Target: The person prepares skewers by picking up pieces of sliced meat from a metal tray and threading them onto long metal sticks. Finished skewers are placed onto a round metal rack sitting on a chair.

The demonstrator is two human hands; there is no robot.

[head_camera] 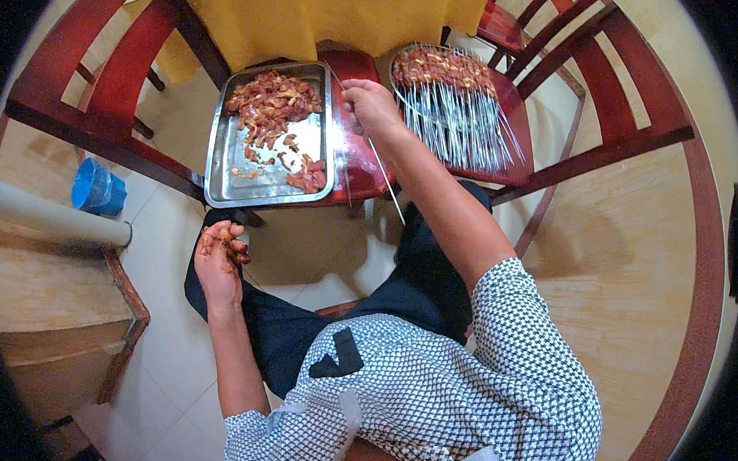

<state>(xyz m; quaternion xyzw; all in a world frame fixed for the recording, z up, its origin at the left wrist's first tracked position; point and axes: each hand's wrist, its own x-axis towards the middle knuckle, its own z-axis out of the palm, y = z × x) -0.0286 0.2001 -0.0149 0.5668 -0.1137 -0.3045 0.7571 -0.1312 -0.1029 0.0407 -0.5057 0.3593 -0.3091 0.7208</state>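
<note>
My right hand [372, 107] grips a thin metal skewer [385, 175]. One end sticks out past my fingertips over the chair, and the other slants down towards my knees. No meat is visible on it. Over my left thigh, my left hand [220, 273] is palm up, its curled fingers around small pieces of marinated meat [227, 241]. A rectangular steel tray [227, 162] lies on the chair in front of me. It holds a heap of sliced raw meat [272, 103], with a smaller clump [308, 176] in its near right corner.
Another skewer [347, 177] lies just right of the tray on the red chair seat [363, 159]. Many loaded skewers [447, 73] are stacked on the right-hand chair, handles towards me. Wooden chair backs [162, 153] flank both sides. A blue bucket [99, 188] stands left, near a pale pipe [55, 214].
</note>
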